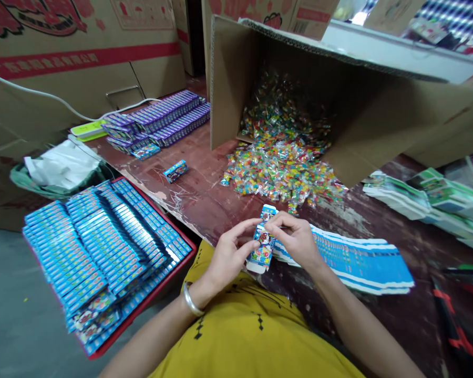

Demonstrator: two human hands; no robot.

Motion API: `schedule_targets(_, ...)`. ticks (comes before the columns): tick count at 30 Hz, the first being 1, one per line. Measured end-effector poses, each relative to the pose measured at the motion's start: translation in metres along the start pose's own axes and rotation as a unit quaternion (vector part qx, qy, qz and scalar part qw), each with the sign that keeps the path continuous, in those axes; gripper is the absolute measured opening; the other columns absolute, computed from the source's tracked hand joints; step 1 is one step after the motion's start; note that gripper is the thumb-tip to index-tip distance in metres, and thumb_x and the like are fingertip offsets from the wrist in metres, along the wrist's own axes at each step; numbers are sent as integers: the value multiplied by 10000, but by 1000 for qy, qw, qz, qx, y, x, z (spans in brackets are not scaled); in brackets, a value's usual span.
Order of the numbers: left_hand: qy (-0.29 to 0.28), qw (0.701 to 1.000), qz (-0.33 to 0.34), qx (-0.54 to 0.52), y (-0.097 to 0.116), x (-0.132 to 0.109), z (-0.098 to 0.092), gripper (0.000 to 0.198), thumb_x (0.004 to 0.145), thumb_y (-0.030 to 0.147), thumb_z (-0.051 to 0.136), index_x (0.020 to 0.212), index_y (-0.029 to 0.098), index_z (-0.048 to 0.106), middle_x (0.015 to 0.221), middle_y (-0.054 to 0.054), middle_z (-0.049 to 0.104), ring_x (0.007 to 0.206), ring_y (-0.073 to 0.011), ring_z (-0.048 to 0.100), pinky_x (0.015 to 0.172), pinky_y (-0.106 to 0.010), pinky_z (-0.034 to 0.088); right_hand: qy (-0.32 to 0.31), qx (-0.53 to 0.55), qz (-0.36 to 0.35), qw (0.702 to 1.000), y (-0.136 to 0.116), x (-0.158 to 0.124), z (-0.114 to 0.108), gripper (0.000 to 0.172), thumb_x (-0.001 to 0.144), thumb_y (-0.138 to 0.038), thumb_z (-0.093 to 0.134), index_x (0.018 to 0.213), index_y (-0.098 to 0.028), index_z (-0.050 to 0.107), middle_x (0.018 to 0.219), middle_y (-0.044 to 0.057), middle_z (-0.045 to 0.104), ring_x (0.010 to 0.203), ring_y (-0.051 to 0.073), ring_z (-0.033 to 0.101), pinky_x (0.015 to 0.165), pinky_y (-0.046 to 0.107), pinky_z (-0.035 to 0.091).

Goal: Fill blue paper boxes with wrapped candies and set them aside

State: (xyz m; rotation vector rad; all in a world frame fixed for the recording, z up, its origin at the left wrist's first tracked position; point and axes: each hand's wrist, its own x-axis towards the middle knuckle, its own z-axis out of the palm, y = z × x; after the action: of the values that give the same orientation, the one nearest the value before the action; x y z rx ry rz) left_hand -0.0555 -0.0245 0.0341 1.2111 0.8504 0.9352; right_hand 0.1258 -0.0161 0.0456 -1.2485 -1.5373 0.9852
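Observation:
My left hand [229, 253] and my right hand [295, 239] both pinch a small blue printed carton [262, 247], held upright over the near edge of the brown table [205, 199]. Its top flap stands open. Just right of my hands lies a fanned row of flat blue carton blanks [362, 260]. Beyond them a heap of small colourful wrapped candies [284, 163] spills out of a big cardboard box [362, 121] lying on its side.
A red tray [169, 278] at the left holds several rows of filled blue cartons [102, 247]. Purple cartons [161, 121] are stacked at the back left, one blue carton [175, 170] lies alone. Green-and-white blanks [429, 197] sit at the right. Cardboard boxes stand behind.

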Motion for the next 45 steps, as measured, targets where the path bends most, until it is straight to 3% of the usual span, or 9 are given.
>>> schedule_targets(7,7,1000,-22,2,-4,0,-1,285,828,160,611,1111,187,615,1059,-49,677,916,-163,647,827,-277,514,-40,-53,-25,997,2,-9,-7,128,854,-324,640,838,-213,702,916,55,685,880,193,629,743,303,490)
schedule_targets(10,44,999,-17,2,-4,5,-10,250,802,200,662,1037,184,576,952,-26,667,850,-144,638,775,-254,509,39,-123,30,991,19,7,-35,242,887,-409,555,860,-197,670,838,51,684,756,187,633,651,293,477)
schedule_targets(12,82,997,-9,9,-5,9,-18,256,770,229,709,956,182,540,853,2,639,790,-123,622,728,-226,498,126,-262,82,953,36,21,-57,262,880,-422,540,811,-193,645,714,38,664,664,184,613,599,287,430)
schedule_targets(17,136,990,-39,-14,-9,12,-25,411,741,296,735,1041,196,472,817,26,592,626,-91,570,520,-185,466,62,-462,198,862,72,43,-83,160,742,-356,681,789,-213,626,726,29,699,696,204,635,566,273,348)
schedule_targets(22,93,993,-64,-40,-12,12,-25,515,757,287,701,1227,200,508,1034,-35,616,883,-167,624,744,-315,564,103,-399,168,895,91,46,-91,76,763,-241,619,819,-212,661,770,24,716,709,180,650,603,265,401)
schedule_targets(28,67,994,-74,41,-29,20,-26,302,767,287,669,1041,163,640,939,-23,671,829,-160,606,774,-276,497,116,-195,65,972,64,39,-102,253,789,-357,644,928,-147,676,809,60,691,713,171,624,663,291,487)
schedule_targets(31,52,996,-59,50,-35,24,-19,205,779,273,657,941,158,611,865,-11,656,775,-140,587,750,-252,474,48,-68,39,996,28,29,-93,317,784,-400,689,986,-157,683,875,70,690,736,169,621,659,292,507)
schedule_targets(35,1,997,-28,71,-30,27,-15,251,796,252,637,1025,152,622,1000,-54,676,929,-186,604,861,-297,461,-94,-79,7,992,-17,21,-84,213,831,-366,661,917,-185,734,861,73,697,759,184,626,678,301,503)
schedule_targets(45,-95,987,-126,14,-3,26,-34,342,722,264,702,1052,180,731,989,-38,734,876,-214,635,818,-319,475,-317,-255,-115,906,-56,32,-82,193,895,-246,568,945,-290,749,889,14,709,840,164,620,790,291,466)
